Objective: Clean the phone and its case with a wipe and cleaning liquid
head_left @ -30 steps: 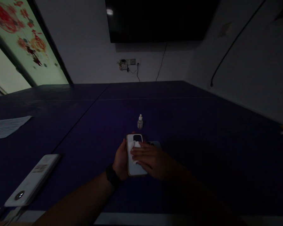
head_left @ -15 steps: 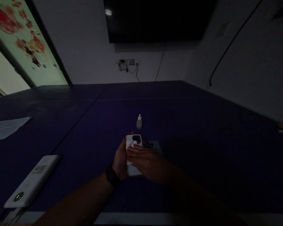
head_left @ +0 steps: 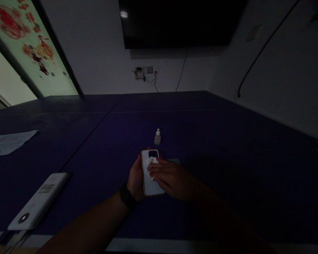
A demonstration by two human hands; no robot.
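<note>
My left hand (head_left: 135,179) is wrapped round a white phone case (head_left: 150,188) with a brown rim and a dark camera opening at its top. Whether a phone sits inside it I cannot tell. Pressed flat on its back is a white tissue (head_left: 151,163), held under the fingers of my right hand (head_left: 172,178). Behind that hand a second phone (head_left: 175,161) lies on the table, mostly hidden. A small dropper bottle (head_left: 157,138) with a white top stands upright just beyond the case.
On the blue table (head_left: 116,134) a white power bank (head_left: 38,201) with cables lies at the left front. Sheets of paper (head_left: 10,143) rest at the far left. A dark screen (head_left: 180,24) hangs on the wall above a socket strip (head_left: 145,70).
My right hand has slid the tissue to the right across the back of the case, uncovering its left side. My left hand keeps its hold.
</note>
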